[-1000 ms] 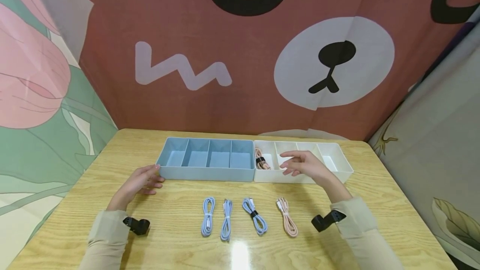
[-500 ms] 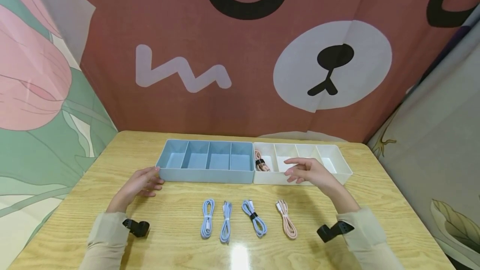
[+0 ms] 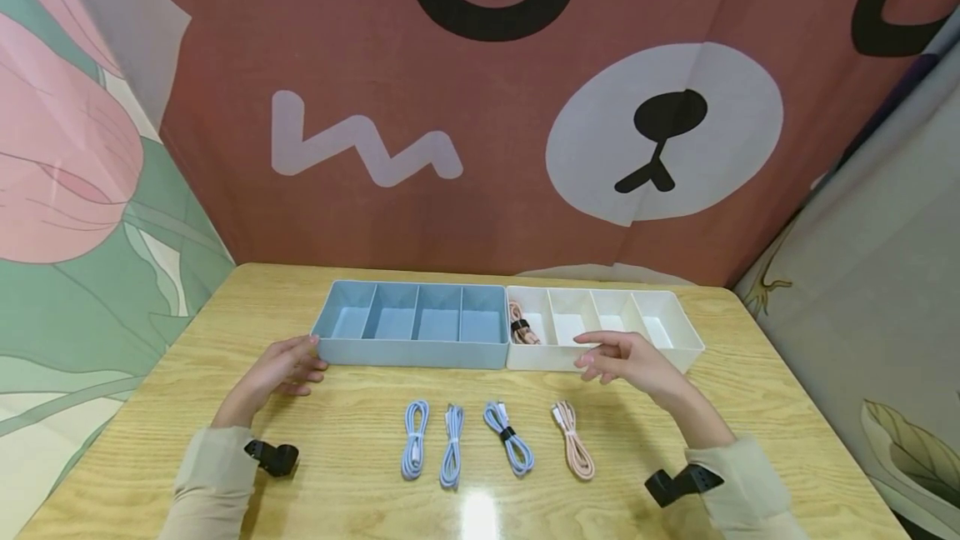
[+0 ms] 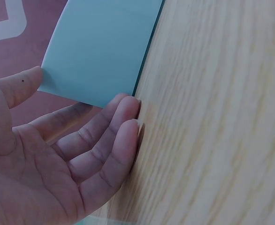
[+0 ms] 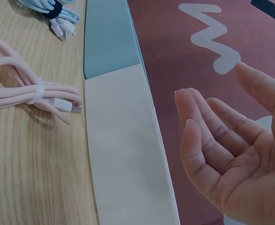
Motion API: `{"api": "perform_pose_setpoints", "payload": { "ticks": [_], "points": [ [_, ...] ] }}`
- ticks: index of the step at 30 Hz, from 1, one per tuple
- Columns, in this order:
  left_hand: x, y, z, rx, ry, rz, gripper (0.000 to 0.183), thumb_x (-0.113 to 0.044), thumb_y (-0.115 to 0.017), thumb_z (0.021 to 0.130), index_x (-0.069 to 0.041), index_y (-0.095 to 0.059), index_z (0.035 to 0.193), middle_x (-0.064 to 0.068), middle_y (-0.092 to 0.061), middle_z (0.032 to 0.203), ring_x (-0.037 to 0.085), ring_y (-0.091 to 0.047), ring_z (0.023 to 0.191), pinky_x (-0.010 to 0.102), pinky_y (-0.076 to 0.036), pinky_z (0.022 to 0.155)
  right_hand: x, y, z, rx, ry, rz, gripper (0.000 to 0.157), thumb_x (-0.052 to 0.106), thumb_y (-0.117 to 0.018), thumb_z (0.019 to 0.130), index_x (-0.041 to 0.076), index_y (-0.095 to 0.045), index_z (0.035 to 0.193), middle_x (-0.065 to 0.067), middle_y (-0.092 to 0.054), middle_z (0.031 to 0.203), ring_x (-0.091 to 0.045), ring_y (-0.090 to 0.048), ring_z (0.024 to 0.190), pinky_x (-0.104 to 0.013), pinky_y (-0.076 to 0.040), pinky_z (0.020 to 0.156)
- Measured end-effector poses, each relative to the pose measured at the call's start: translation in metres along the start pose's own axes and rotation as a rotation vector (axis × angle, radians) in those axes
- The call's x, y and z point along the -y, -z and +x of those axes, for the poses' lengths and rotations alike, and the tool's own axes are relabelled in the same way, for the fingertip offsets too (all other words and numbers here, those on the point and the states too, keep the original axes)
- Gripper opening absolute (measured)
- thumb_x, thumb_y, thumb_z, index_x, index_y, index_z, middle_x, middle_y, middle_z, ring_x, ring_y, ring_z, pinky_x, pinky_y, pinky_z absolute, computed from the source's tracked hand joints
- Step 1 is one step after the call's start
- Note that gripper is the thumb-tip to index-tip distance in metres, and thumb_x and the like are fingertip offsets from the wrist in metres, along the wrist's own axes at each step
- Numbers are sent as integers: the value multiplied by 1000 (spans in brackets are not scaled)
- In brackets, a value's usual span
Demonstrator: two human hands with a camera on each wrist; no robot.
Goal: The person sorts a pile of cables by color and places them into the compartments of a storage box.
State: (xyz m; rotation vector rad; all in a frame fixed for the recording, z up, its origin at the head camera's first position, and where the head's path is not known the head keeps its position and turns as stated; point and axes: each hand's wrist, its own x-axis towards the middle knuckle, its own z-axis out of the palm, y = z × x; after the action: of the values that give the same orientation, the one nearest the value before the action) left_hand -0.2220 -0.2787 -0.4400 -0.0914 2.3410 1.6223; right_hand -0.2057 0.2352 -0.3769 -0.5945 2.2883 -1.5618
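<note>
My left hand (image 3: 281,373) rests loosely at the left front corner of a blue divided box (image 3: 412,353). In the left wrist view its thumb touches the box's edge and its fingers are relaxed. My right hand (image 3: 630,363) hovers over the front wall of a white divided box (image 3: 540,357), holding nothing. A pink charging cable with a black strap (image 3: 521,326) lies in the white box's leftmost compartment. On the table in front lie two coiled blue cables (image 3: 415,438), a blue cable with a black strap (image 3: 507,432) and a pink cable with a white tie (image 3: 573,442).
Both boxes stand end to end near the back of the wooden table (image 3: 337,473). Behind them hangs a brown cloth with a bear print (image 3: 495,215). Patterned cloths border the left and right sides.
My right hand has drawn back from over the white box's compartments, toward me and slightly right. The left hand stays at the blue box's corner. The head view has tilted slightly upward.
</note>
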Motion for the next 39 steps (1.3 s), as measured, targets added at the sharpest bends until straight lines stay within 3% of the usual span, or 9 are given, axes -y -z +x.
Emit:
{"api": "perform_pose_setpoints", "payload": {
  "ticks": [7, 16, 24, 31, 39],
  "points": [
    [1, 0, -1, -4, -11, 1, 73, -48, -38, 95, 12, -27, 135, 12, -63, 96, 17, -63, 80, 36, -53, 66, -3, -3, -6, 9, -5, 0, 46, 15, -55, 92, -13, -42, 127, -11, -66, 95, -20, -65, 82, -34, -51, 67],
    [3, 0, -1, 1, -26, -12, 73, -48, -39, 94, 12, -27, 134, 13, -63, 97, 18, -63, 81, 35, -53, 67, -9, -9, -14, 13, -23, 11, 48, 13, -56, 91, -13, -40, 129, -27, -60, 100, -21, -64, 81, -33, -51, 66],
    [2, 1, -1, -2, -15, -10, 74, -49, -39, 94, 11, -26, 136, 13, -63, 97, 18, -63, 82, 36, -53, 68, -21, -14, -16, 9, -31, -3, 45, 11, -56, 91, -13, -43, 126, -28, -60, 97, -28, -63, 79, -34, -50, 63],
    [2, 1, 0, 0, -12, -17, 75, -49, -39, 94, 11, -24, 137, 13, -63, 97, 18, -63, 82, 35, -53, 67, -30, -21, -17, 19, -62, 1, 48, 13, -59, 89, -15, -44, 124, -27, -60, 96, -22, -61, 74, -33, -50, 60],
    [2, 2, 0, 8, -23, -29, 74, -47, -39, 95, 11, -22, 138, 14, -63, 99, 18, -63, 81, 36, -53, 67, -38, -27, -17, 4, -91, 6, 48, 11, -61, 88, -17, -44, 123, -25, -61, 92, -27, -64, 75, -31, -49, 58]
  ]
}}
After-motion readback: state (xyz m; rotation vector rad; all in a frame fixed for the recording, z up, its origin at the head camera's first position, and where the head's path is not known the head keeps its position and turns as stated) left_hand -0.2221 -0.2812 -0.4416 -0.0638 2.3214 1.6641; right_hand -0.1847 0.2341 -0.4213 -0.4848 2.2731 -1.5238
